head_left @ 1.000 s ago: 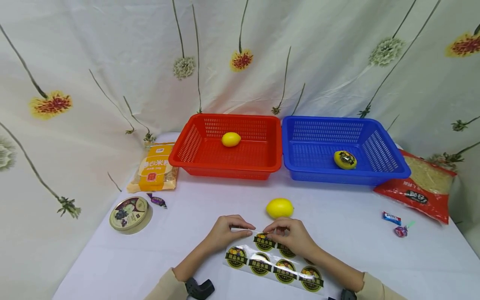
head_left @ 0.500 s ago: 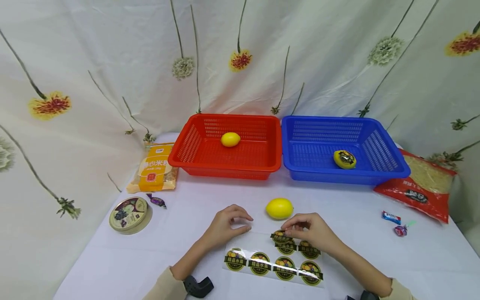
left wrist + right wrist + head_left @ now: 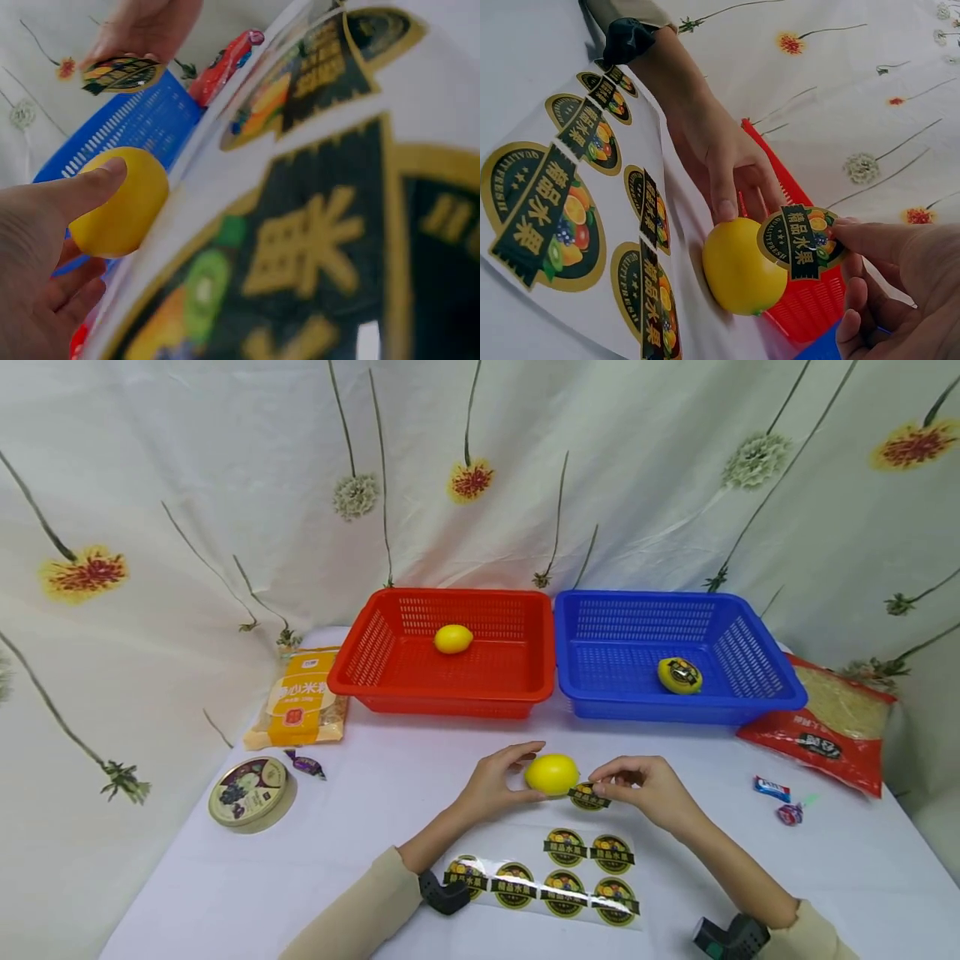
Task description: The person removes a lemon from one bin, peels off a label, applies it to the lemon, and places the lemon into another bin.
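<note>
On the white table a yellow lemon (image 3: 552,774) lies in front of the baskets. My left hand (image 3: 497,785) is round its left end, thumb on the near side and fingers on the far side; in the left wrist view the thumb rests on the lemon (image 3: 131,202). My right hand (image 3: 648,789) pinches a round black-and-gold fruit sticker (image 3: 589,796) by its edge, just right of the lemon. In the right wrist view the sticker (image 3: 799,241) overlaps the lemon; whether they touch I cannot tell. Nearer me lies the sticker sheet (image 3: 525,843), with several stickers on it.
A red basket (image 3: 442,703) holding one lemon and a blue basket (image 3: 682,708) holding a stickered lemon stand behind. On the left are a yellow food bag (image 3: 302,697), a round tin (image 3: 251,793) and a purple candy (image 3: 306,764). A red bag (image 3: 832,727) and small sweets lie right.
The right hand has peeled a sticker off the sheet and carried it up to the lemon. The left hand has left the sheet and moved forward and right onto the lemon.
</note>
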`<control>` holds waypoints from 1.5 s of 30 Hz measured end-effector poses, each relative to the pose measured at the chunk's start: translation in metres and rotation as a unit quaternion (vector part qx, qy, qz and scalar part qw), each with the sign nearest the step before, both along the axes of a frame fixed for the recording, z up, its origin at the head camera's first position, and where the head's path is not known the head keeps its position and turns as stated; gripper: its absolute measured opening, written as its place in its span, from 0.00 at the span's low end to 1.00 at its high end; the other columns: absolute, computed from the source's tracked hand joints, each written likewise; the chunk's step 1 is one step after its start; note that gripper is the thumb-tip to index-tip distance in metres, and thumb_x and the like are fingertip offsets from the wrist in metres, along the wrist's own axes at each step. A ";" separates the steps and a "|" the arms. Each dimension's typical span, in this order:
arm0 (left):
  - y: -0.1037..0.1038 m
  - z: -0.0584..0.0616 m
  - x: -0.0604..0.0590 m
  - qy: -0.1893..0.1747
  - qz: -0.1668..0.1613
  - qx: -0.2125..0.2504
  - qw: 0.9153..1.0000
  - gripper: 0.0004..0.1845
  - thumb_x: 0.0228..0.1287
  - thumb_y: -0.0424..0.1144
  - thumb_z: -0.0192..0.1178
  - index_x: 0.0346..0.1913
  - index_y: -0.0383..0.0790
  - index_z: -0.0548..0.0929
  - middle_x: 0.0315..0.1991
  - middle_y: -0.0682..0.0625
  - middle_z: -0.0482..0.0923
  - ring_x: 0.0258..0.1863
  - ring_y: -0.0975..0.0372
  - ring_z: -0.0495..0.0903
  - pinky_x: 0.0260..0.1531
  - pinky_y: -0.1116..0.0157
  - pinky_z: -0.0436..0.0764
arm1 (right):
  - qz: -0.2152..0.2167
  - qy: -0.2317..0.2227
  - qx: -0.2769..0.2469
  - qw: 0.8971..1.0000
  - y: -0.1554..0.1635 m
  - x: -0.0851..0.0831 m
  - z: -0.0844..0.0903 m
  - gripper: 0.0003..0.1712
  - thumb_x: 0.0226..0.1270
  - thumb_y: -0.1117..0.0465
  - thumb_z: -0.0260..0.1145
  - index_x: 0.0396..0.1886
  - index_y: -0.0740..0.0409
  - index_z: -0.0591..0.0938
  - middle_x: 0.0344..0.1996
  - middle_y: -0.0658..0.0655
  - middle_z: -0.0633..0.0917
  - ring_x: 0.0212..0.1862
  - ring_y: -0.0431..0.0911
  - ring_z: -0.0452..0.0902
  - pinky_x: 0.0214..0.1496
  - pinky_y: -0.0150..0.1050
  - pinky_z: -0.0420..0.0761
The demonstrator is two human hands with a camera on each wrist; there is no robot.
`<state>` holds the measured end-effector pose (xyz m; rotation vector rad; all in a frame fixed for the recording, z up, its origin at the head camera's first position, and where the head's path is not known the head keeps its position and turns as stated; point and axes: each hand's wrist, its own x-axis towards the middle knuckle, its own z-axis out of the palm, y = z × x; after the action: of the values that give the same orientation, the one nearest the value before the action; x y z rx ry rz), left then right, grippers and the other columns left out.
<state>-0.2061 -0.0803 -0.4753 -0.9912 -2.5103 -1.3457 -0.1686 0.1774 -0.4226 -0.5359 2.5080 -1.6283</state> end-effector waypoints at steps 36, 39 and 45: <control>0.004 -0.013 -0.004 -0.031 -0.035 0.019 0.999 0.33 0.42 0.36 0.75 0.57 0.44 0.75 0.53 0.52 0.76 0.47 0.66 0.77 0.47 0.72 0.76 | -0.010 0.157 0.033 0.987 -0.044 -0.037 -0.022 0.06 0.51 0.62 0.73 0.31 0.50 0.86 0.24 0.42 0.80 0.26 0.40 0.69 0.27 0.32 0.70; 0.004 -0.014 -0.005 -0.032 -0.036 0.026 0.998 0.33 0.42 0.36 0.75 0.57 0.44 0.76 0.53 0.53 0.76 0.46 0.65 0.77 0.46 0.72 0.76 | -0.017 0.184 0.044 0.982 -0.045 -0.037 -0.025 0.07 0.50 0.62 0.73 0.31 0.49 0.86 0.24 0.41 0.80 0.27 0.41 0.69 0.27 0.34 0.71; 0.006 -0.013 -0.003 -0.033 -0.032 0.032 0.998 0.34 0.41 0.33 0.75 0.56 0.41 0.75 0.52 0.51 0.77 0.47 0.59 0.78 0.46 0.70 0.77 | -0.029 0.226 0.064 0.972 -0.046 -0.032 -0.028 0.08 0.50 0.61 0.73 0.32 0.50 0.87 0.27 0.41 0.81 0.31 0.43 0.69 0.30 0.38 0.73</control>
<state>-0.2090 -0.0741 -0.4880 -1.0388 -2.4847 -1.4920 -0.2009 0.1310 -0.4508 -0.9162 2.9461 -1.4836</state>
